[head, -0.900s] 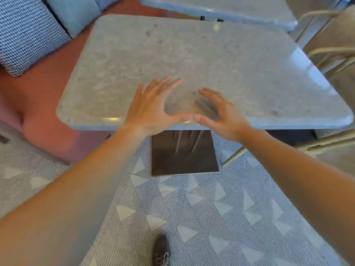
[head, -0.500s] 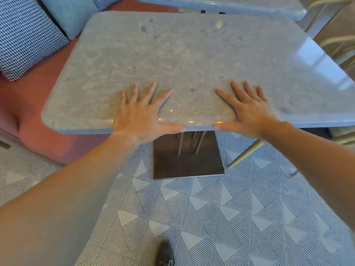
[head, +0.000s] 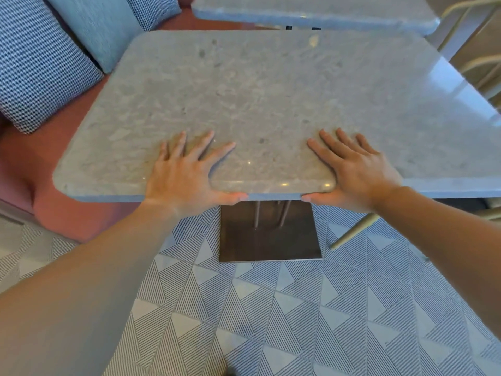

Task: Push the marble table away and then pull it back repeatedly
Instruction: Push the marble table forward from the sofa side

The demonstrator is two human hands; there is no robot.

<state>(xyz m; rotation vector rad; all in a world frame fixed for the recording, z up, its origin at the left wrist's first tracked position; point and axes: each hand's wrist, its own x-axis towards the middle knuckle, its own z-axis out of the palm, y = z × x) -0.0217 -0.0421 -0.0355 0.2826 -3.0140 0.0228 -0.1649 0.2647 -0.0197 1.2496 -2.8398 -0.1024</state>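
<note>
Flatly, left hand [head: 180, 176] and right hand [head: 357, 172] press splayed fingers [head: 202, 145] on the smooth, round-cornered marble table [head: 271, 90].

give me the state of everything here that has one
grey marble square table, upright, a hand on each side of its near edge
left hand, flat on the top, fingers straight, thumb along the rim
right hand, flat likewise, thumb along the rim
dark square metal base, flat on the patterned floor
</note>
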